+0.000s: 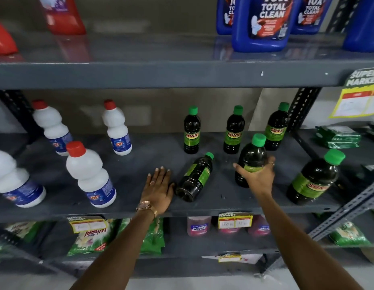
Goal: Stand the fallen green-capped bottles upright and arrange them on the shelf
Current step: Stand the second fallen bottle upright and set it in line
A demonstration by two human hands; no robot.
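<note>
Head view: a fallen green-capped Sunny bottle [194, 178] lies on the grey shelf [127, 176], cap pointing away and rightward, base touching the flat, released left hand [158, 188]. The right hand [257, 178] grasps an upright bottle [252, 162] just right.

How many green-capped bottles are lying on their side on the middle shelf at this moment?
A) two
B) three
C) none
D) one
D: only the fallen bottle beside the left hand lies on its side; the right hand has its grip around an upright bottle, and the other four stand.
</note>
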